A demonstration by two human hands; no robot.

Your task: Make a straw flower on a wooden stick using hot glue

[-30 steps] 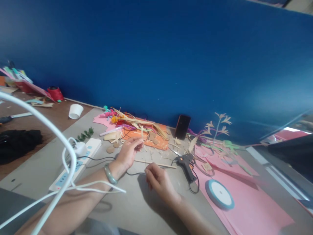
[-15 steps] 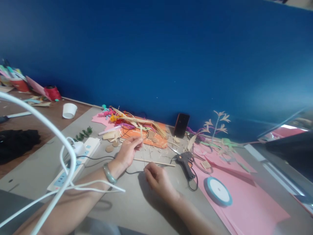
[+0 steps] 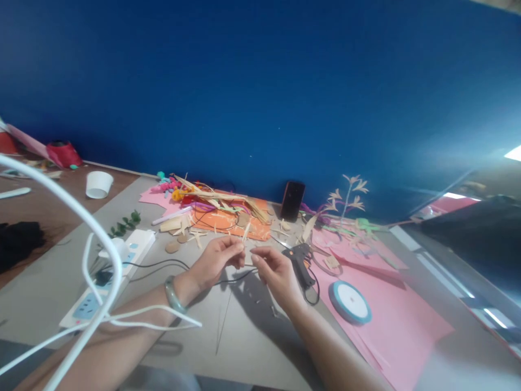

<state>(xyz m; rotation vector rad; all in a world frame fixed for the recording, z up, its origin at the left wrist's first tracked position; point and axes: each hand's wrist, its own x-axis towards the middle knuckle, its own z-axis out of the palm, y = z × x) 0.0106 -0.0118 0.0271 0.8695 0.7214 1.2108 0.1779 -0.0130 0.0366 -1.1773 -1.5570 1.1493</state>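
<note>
My left hand [image 3: 217,260] is raised over the grey table [image 3: 252,347], fingers pinched on a thin tan straw strip [image 3: 246,232] that sticks up from them. My right hand [image 3: 273,269] is close beside it, fingers pinched near the same strip; what it grips is too small to make out. The two hands nearly touch at the fingertips. A green bangle [image 3: 173,294] sits on my left wrist. A thin wire [image 3: 223,321] hangs down below the hands.
A black glue gun [image 3: 299,262] lies just right of my hands on pink paper [image 3: 391,326], beside a blue ribbon roll [image 3: 349,302]. Straw scraps on orange paper [image 3: 228,222], a dark phone [image 3: 293,200], a white power strip [image 3: 109,269] and paper cup [image 3: 99,184] lie around.
My right hand has lifted off the table and come up to meet the left hand. The left hand shifted slightly right. The view has panned a little to the right.
</note>
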